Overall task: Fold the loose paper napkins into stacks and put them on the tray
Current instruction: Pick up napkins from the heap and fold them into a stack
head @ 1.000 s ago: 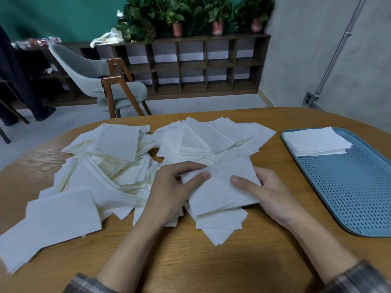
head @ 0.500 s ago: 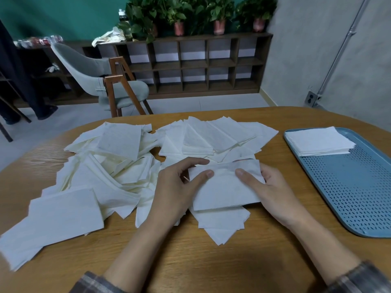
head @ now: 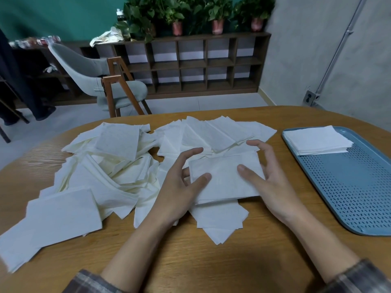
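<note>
A folded napkin [head: 226,178] is held just above the table [head: 211,261], right in front of the person. It is white and looks like a long flat shape. The left hand [head: 179,185] holds its left end, with the thumb lying on top and one finger showing at the edge below. The pointing finger of that hand sticks out straight, past the napkin. The right hand [head: 268,182] holds the right end. Its thumb lies on top, and its fingers bend around the far corner. The paper hides the spot under it, so I cannot tell just how the fingers below touch it, but both hands seem to pinch it.

Under the folded napkin lie a few more flat napkins. The big pile of loose napkins [head: 118,166] spreads out to the left and to the far side of the hands. Many lie on top of each other, all mixed up.

To the right is a blue tray [head: 349,187] with little holes. A neat stack [head: 317,140] of folded napkins sits at its far end, well apart from the hands.

Past the table stand a grey chair [head: 95,70], a long brown shelf [head: 190,64] and green plants [head: 218,13] on top of it.
</note>
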